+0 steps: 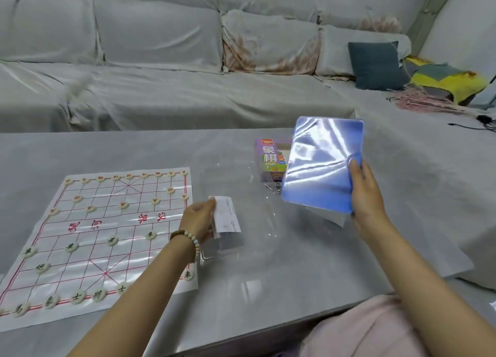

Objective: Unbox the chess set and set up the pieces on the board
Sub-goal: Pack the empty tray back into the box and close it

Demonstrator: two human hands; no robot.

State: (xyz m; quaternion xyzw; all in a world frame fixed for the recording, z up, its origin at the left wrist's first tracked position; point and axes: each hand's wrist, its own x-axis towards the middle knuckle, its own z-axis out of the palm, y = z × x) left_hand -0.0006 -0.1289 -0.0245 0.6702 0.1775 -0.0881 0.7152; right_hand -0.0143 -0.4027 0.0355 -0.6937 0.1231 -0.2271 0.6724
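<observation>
left hand [200, 219] pinching, fingers curled | right hand [367, 192] gripping (thumb forward)

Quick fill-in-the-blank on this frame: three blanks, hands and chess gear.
1. The right hand holds a shiny ____ plastic cover.
2. The left hand, pinching a paper slip, wears a bead ____ on its wrist.
3. The purple box lies on the table to the ____ of the board.
Missing: blue; bracelet; right.

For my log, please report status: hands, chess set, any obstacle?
Left hand pinches white paper slip; right hand grips blue plastic lid. Pieces stand on board. Purple box, clear plastic beside board, not blocking.
</observation>
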